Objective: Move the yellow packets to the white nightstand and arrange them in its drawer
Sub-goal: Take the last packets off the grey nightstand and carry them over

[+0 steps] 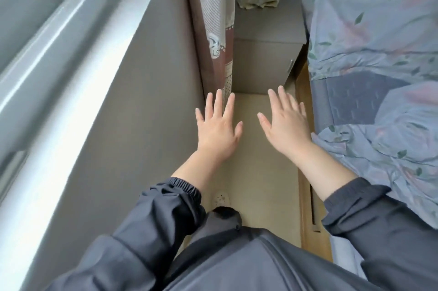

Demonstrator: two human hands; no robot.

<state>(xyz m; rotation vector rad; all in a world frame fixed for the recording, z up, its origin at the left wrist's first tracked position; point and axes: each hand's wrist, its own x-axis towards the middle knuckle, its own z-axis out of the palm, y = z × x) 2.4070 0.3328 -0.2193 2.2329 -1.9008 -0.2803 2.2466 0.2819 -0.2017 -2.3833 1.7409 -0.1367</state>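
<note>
Your left hand [216, 125] and right hand [286, 122] hover side by side over the floor just short of the nightstand [267, 37], palms down, fingers straight and spread, holding nothing. The nightstand's handle [290, 66] sits on the face turned toward the bed [379, 54], which runs along its right. The drawer [297, 58] looks closed, so you'll want one hand free for it. A curtain [213, 18] hangs just left of the nightstand. On its top, at the back, lies only a crumpled cloth [257, 1] — the yellow packets are nowhere in view, neither in your hands nor on the nightstand. Expect such packets to be light, soft and a little slick. I'd judge a gentle pinch across the flat faces, or a gathered stack, safer than squeezing one corner — though nothing here confirms that.
</note>
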